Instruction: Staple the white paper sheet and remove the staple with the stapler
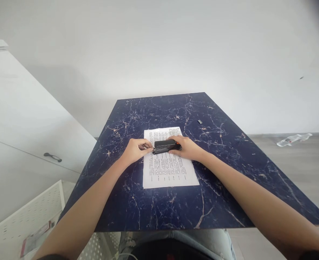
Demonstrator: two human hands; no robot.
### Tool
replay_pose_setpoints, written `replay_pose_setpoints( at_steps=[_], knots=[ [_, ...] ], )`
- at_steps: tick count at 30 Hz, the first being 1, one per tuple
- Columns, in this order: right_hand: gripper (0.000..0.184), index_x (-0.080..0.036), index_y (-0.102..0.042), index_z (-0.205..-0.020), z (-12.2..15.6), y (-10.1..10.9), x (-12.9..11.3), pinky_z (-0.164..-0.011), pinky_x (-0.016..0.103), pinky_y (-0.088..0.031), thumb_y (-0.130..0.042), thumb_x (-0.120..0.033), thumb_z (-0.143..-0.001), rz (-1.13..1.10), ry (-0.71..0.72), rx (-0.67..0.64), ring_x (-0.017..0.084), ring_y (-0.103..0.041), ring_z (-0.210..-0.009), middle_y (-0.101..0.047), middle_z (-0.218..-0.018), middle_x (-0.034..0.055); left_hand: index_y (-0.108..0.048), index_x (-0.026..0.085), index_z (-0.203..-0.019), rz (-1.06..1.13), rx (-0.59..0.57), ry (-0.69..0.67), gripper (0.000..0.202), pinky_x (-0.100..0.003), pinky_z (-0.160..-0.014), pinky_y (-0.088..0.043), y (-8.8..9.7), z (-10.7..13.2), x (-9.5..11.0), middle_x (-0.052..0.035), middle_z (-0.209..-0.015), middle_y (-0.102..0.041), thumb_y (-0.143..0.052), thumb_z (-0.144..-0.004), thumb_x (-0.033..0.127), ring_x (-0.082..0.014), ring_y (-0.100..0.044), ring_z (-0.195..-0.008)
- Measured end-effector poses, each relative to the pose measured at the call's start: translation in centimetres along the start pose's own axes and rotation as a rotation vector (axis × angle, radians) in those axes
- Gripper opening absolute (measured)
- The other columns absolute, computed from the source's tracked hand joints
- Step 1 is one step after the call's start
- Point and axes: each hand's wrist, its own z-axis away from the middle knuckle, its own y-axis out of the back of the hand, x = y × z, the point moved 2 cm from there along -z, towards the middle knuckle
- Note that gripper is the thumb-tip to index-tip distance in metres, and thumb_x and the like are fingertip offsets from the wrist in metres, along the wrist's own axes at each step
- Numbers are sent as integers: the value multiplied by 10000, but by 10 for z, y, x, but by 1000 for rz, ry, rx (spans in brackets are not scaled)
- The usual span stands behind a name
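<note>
A black stapler (165,145) lies sideways over the printed sheets (170,173), its front end pointing left. Wrapped around its rear end is my right hand (185,147), with a small orange patch showing near the fingers. My left hand (136,150) is closed in a pinch, thumb and fingertips at the stapler's front tip. Whether a small piece sits between those fingertips is too fine to make out. The stapler's lower part shows a metallic edge under the black top. Beyond the paper, a small grey strip, perhaps staples (200,122), rests on the table.
The dark blue marbled table (154,209) has several tiny light bits near its right side. A white cabinet (26,108) with a dark handle stands left, above a white perforated rack (40,202). A clear plastic bottle (293,139) lies on the floor at right.
</note>
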Motion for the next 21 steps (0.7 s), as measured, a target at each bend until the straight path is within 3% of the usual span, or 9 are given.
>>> replay_pose_setpoints(
  at_steps=[7,15,21],
  knots=[
    [456,-226,-629,-1334,0,2,-1,-899,438,-540,-743,-359,-912,-15,-18,-35,288,-686,-1047,-732,-1191,112,-796,203,-907,63,28,78,124,-374,-837,-652,5,-1,8,-63,-927,-815,-833,-821,284,-208,-784,-838],
    [445,-242,-625,-1322,0,1,1,-936,432,-529,-746,-359,-909,-20,-3,-18,278,-680,-1066,-726,-1191,98,-794,235,-876,-89,-49,-28,55,-394,-858,-566,4,0,14,-31,-947,-796,-819,-826,236,-198,-728,-862],
    [448,-228,-627,-1318,0,1,0,-905,416,-529,-748,-355,-906,-17,-14,-23,274,-682,-1038,-726,-1153,100,-790,229,-868,-73,-51,-34,40,-378,-824,-538,2,0,14,-35,-926,-784,-804,-832,235,-190,-702,-834]
  ],
)
